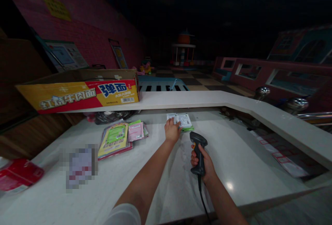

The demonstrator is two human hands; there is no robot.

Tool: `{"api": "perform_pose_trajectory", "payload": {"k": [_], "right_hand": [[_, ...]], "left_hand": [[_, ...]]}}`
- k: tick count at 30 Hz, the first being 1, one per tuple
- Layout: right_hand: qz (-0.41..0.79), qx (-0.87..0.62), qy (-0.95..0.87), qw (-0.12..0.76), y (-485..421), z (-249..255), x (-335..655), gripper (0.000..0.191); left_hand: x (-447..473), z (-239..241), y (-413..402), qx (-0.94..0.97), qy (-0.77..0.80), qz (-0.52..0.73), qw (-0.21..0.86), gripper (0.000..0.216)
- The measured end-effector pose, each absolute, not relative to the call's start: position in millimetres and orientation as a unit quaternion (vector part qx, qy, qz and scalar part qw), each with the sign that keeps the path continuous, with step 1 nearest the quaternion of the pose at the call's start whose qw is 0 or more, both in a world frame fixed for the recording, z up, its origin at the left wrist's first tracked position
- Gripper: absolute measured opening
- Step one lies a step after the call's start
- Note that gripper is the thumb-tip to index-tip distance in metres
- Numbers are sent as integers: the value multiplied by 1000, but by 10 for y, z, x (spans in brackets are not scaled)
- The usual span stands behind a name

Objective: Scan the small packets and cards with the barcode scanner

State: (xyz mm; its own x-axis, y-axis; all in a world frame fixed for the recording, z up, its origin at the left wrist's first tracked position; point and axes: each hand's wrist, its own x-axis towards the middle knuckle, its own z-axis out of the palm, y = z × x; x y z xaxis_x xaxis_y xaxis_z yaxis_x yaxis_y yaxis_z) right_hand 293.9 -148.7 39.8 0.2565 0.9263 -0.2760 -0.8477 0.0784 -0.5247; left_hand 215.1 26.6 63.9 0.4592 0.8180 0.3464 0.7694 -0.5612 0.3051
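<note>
My right hand (203, 162) is wrapped round the grip of a dark grey barcode scanner (199, 150), its head tilted up and forward above the counter. A black cord runs down from its handle. Ahead and to the left, my left hand (172, 131) has its curled fingers on a small white packet (171, 116) at the counter's back. Beside it lies another white packet (185, 120), with a green edge showing underneath. Further left, a green packet (116, 134) lies on a yellow-and-red flat pack (111, 150), next to pink packets (135, 131).
A raised white ledge (181, 99) crosses behind the counter (160, 190). On it stands an open yellow-and-red cardboard box (85, 95). A red-labelled bottle (20, 174) lies at far left, near a blurred-out item (81, 166). Red-marked papers (281, 157) sit at the right.
</note>
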Motion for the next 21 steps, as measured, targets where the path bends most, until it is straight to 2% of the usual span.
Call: {"api": "perform_pose_trajectory", "payload": {"k": [5,11,21], "right_hand": [[612,-301,-67,729,-1489,393,2943,38],[615,-304,-73,724,-1502,357,2957,39],[616,-323,-90,713,-1567,367,2965,39]], "left_hand": [[2188,635,222,843,479,238,47,39],[2023,721,189,846,463,262,45,53],[816,950,288,790,530,307,-18,40]]}}
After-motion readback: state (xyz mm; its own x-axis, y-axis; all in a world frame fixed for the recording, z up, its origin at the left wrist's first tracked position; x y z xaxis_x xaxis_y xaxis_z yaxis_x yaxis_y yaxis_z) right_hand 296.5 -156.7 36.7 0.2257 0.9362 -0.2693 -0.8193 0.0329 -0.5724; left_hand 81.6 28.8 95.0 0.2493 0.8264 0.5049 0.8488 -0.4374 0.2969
